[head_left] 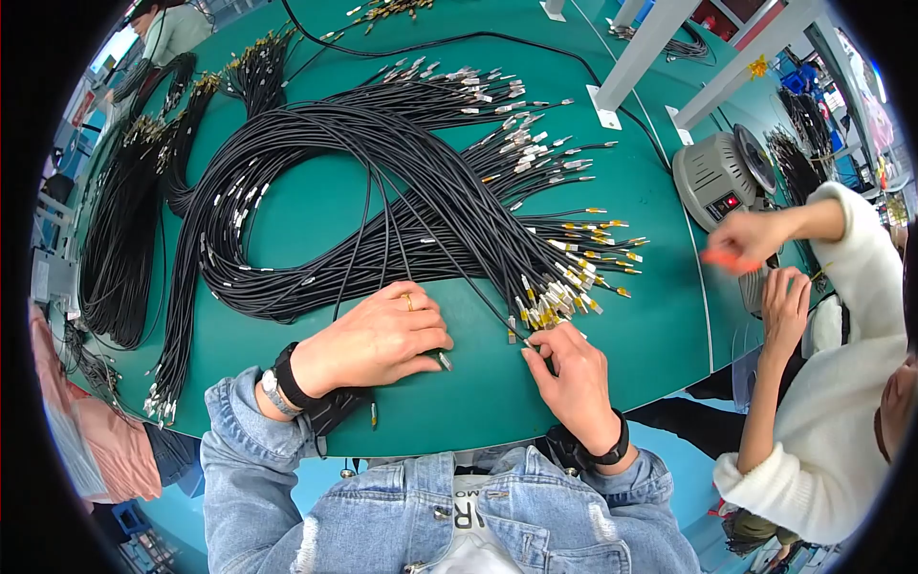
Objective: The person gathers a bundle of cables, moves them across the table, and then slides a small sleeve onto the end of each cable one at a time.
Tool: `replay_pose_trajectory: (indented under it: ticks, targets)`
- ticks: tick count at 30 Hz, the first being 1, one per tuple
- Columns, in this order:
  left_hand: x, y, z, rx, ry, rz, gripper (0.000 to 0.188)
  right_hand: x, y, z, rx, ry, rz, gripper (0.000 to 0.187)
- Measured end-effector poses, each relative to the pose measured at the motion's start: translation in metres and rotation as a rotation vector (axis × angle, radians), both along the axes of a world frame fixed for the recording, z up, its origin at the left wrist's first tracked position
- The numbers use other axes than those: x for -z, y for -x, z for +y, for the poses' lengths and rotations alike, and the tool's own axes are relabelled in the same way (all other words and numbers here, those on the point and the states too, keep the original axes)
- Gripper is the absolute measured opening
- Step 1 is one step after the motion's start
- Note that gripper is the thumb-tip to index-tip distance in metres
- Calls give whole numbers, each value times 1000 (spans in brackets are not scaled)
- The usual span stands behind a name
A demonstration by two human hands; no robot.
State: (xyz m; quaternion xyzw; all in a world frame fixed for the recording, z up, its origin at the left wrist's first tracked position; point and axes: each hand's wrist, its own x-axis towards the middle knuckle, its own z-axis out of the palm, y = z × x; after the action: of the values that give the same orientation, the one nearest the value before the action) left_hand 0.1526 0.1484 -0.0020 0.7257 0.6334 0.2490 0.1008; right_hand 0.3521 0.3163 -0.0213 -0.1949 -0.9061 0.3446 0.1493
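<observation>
A large looped bundle of thin black cables [382, 134] lies before me on the green table, with silver and yellow-marked connector ends fanning out to the right. My left hand [378, 337] is closed at the near side of the bundle, over several cables that run down to it. One silver connector end [445, 361] pokes out by its fingertips, and another tip [373, 414] shows below the wrist. My right hand [571, 373] pinches a single black cable [483, 298] close to its end, just below the yellow-marked connectors [555, 304]. The fingers partly hide that end.
More black cable bundles [120, 239] lie along the left side. A grey machine [712, 177] with a lit red switch stands at right, below white metal posts [636, 57]. Beside it a co-worker's hands [755, 239] work, one with something orange-red. A thick black cord [497, 36] crosses the back.
</observation>
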Motion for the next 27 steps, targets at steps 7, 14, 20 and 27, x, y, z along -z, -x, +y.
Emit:
replay_pose_trajectory:
  ticks: [7,14,20,27]
  targets:
    - [-6,-14,17,-174,-100,37,19,-3,-2,-22,-96,153,42,15]
    - [6,-4,13,-70,-70,149,21,-6,-5,-16,-47,741,-158,12]
    - [8,-5,7,-92,-245,131,17,-14,-1,-6,-132,1126,-238,14]
    - [1,-7,6,-68,-308,216,17,-11,-1,-5,-207,1276,-268,24]
